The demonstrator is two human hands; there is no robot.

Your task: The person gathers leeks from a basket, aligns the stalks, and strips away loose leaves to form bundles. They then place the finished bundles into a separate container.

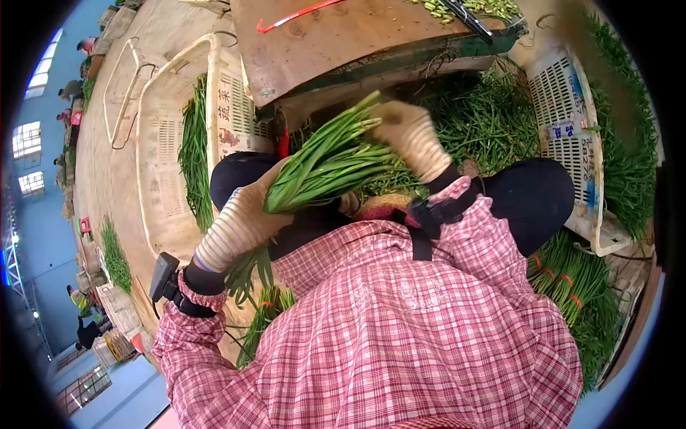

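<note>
A thick bunch of garlic chives point(329, 164) slants across my lap, pale cut ends up and to the right. My left hand point(250, 211), in a striped knit glove, is wrapped round its leafy lower part, and loose leaves hang below. Against the stem ends is my right hand point(413, 136), also gloved, its fingers curled in. What lies between those fingers is hidden. Cut and loose greens point(486, 121) cover the ground beyond my knees.
A low board table point(321, 57) stands ahead, bearing a red strip point(300, 16), a dark knife-like tool point(468, 21) and trimmings. A white crate point(153, 143) is at left, another point(568, 136) at right. Banded chive bundles point(561, 286) lie right. Several people are far left.
</note>
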